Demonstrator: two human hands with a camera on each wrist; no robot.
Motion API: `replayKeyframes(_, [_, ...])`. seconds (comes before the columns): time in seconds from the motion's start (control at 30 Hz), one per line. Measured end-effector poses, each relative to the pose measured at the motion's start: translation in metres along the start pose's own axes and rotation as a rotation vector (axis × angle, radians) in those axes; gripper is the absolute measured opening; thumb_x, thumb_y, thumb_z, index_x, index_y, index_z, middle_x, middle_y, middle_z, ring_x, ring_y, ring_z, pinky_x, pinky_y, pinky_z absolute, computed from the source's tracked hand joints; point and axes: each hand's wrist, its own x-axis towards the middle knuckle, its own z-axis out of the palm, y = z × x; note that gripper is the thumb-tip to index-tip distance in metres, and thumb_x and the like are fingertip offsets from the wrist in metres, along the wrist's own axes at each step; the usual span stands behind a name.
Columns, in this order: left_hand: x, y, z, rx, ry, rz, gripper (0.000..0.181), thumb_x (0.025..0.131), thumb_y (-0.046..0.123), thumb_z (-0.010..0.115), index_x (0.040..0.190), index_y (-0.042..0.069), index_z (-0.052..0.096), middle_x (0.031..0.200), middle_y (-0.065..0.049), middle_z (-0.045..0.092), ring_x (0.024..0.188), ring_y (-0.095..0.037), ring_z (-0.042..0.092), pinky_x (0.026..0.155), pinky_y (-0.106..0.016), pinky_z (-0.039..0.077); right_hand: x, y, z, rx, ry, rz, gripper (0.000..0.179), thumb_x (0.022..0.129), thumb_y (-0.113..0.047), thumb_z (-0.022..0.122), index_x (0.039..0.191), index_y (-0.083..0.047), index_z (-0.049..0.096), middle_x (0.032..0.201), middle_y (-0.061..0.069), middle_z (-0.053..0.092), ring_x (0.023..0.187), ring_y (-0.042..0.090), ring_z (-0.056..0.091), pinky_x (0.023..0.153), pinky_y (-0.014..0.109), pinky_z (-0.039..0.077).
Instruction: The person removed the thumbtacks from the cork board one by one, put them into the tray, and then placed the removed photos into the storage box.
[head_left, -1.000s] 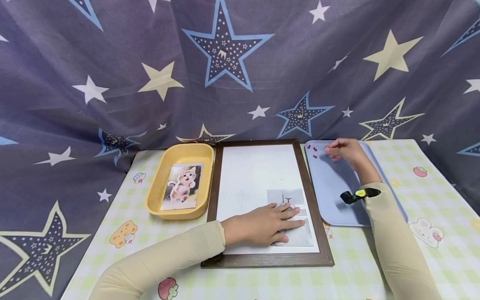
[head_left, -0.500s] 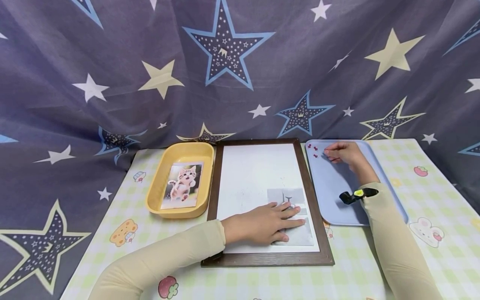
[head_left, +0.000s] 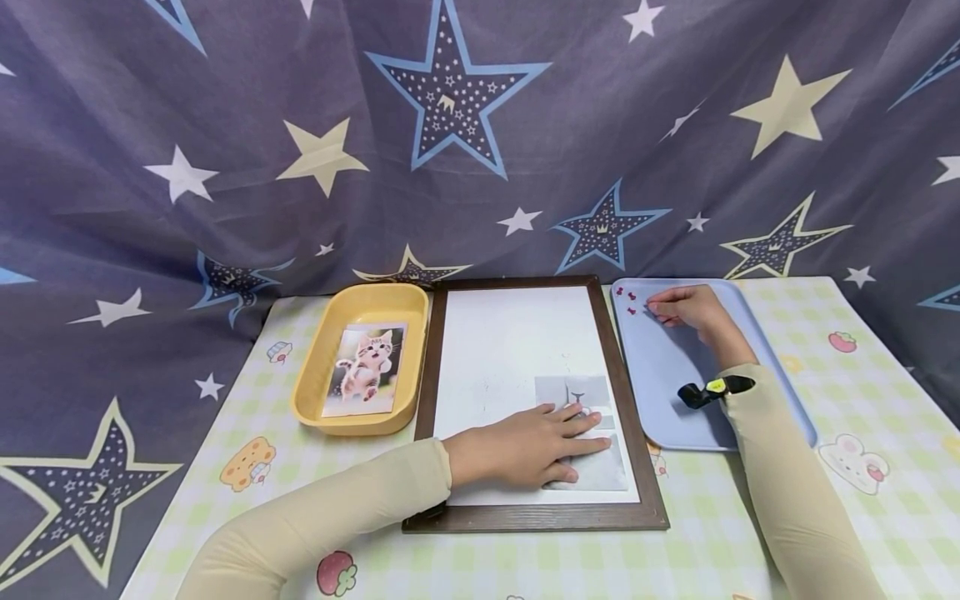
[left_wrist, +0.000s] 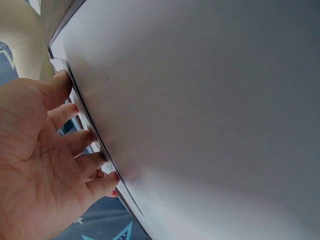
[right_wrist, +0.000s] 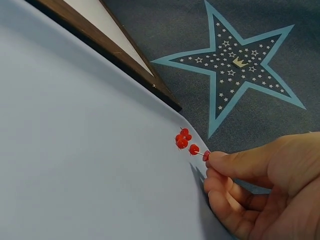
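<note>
My left hand [head_left: 521, 448] lies with fingers spread on a greyish picture [head_left: 615, 471], pressing it on the lower right of a white board [head_left: 510, 350] in a brown frame. Most of that picture's lower left is covered by the hand. In the left wrist view the fingertips [left_wrist: 112, 179] touch the picture seen edge-on. Over the far left part of a blue tray [head_left: 660, 367], my right hand [head_left: 693, 310] pinches a red push pin [right_wrist: 206, 156] between thumb and fingers, its metal point outward. Several other red push pins [right_wrist: 183, 140] lie on the tray just beyond it.
Left of the board stands a yellow bin [head_left: 300, 396] with a kitten photo [head_left: 365, 367] inside. The board's wooden frame [head_left: 536, 518] is a raised border beside the tray. A starry curtain [head_left: 450, 208] hangs behind the checked tablecloth [head_left: 420, 567].
My right hand has dipped slightly over the tray, its fingers closer together, beside the loose pins. The left hand stays in place on the picture.
</note>
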Motion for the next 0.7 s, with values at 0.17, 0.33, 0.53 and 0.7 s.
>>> replayKeyframes(0.17, [0.0, -0.0002, 0.0002, 0.003, 0.0, 0.001, 0.063, 0.108, 0.049, 0.035, 0.165, 0.033, 0.013, 0.173, 0.0, 0.006, 0.16, -0.023, 0.007, 0.128, -0.045, 0.023, -0.0017, -0.001, 0.002, -0.019, 0.009, -0.005, 0.044, 0.097, -0.011, 0.07, 0.129, 0.017, 0.06, 0.068, -0.022, 0.066, 0.063, -0.002, 0.062, 0.062, 0.015, 0.056])
replayKeyframes(0.33, [0.0, -0.0003, 0.0005, -0.002, 0.004, 0.003, 0.063, 0.108, 0.048, 0.036, 0.165, 0.033, 0.014, 0.173, 0.0, 0.007, 0.16, -0.023, 0.007, 0.128, -0.046, 0.023, -0.0018, -0.001, 0.0027, -0.056, 0.02, 0.002, 0.04, 0.097, -0.011, 0.069, 0.126, 0.016, 0.063, 0.068, -0.023, 0.065, 0.063, -0.002, 0.06, 0.061, 0.016, 0.054])
replayKeyframes(0.53, [0.0002, -0.0002, 0.0004, -0.005, 0.007, 0.003, 0.062, 0.109, 0.048, 0.036, 0.165, 0.033, 0.014, 0.173, 0.0, 0.008, 0.16, -0.023, 0.008, 0.128, -0.045, 0.024, -0.0023, -0.0012, 0.0043, -0.078, 0.024, 0.009, 0.039, 0.097, -0.01, 0.068, 0.126, 0.015, 0.063, 0.067, -0.02, 0.066, 0.063, -0.002, 0.058, 0.06, 0.016, 0.051])
replayKeyframes(0.7, [0.0006, -0.0009, 0.0013, -0.002, 0.011, 0.007, 0.062, 0.109, 0.048, 0.036, 0.165, 0.033, 0.015, 0.173, 0.0, 0.008, 0.16, -0.023, 0.008, 0.128, -0.046, 0.024, -0.0015, -0.0012, 0.0044, -0.093, 0.019, 0.017, 0.038, 0.097, -0.011, 0.068, 0.126, 0.014, 0.065, 0.068, -0.019, 0.067, 0.064, -0.002, 0.058, 0.06, 0.017, 0.051])
